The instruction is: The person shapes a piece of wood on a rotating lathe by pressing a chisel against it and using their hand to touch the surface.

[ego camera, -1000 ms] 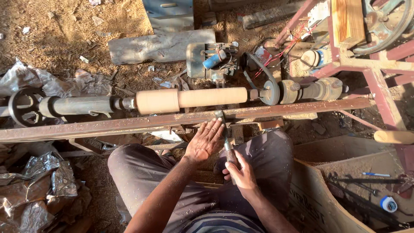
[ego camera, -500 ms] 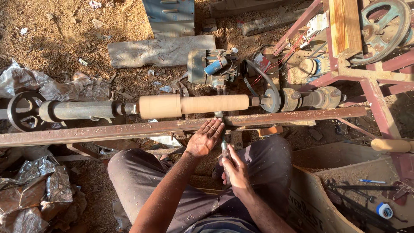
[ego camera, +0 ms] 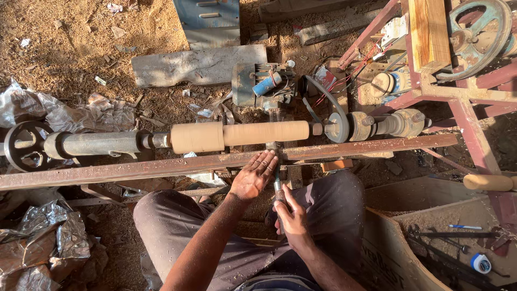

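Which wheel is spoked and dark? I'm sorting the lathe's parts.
The dark handwheel at the far left end; the belt pulley beside the wooden workpiece is a solid disc.

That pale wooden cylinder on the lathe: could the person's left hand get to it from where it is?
Probably yes. The left hand lies flat on the rusty rail just below the wooden cylinder, with only open space between them.

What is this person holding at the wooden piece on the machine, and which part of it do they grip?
A turning tool: the right hand grips its handle end, while the left hand lies flat over its front part near the rail. The tip itself is hidden.
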